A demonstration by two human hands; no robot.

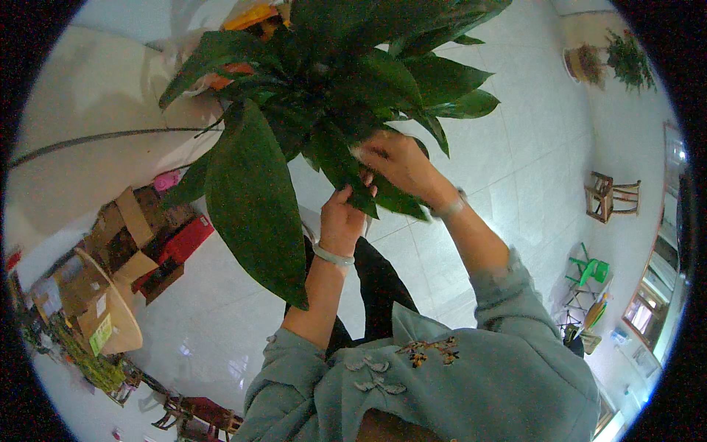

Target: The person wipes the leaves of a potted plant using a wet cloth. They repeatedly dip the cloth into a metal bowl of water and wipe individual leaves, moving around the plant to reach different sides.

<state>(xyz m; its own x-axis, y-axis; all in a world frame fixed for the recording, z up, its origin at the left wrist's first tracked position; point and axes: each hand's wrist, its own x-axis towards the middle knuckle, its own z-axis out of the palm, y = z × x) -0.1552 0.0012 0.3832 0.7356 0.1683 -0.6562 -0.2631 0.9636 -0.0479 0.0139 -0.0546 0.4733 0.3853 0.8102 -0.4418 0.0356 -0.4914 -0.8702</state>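
A large potted-looking plant with broad dark green leaves (254,195) fills the top middle; its base is hidden by foliage. My left hand (343,221) is closed on the lower part of one leaf (340,166), thumb and fingers on either side of it. Just above and to the right, my right hand (403,163) is curled against the same leaf, slightly blurred. A small whitish patch shows by its fingertips, too unclear to name. Both wrists wear a pale bracelet.
Opened cardboard boxes (121,228) and a red box (188,239) lie at left, beside a tan rounded container (121,317). A wooden chair (613,197), a green chair (589,269) and another plant (630,62) stand at right. Pale floor tiles (482,162) lie below.
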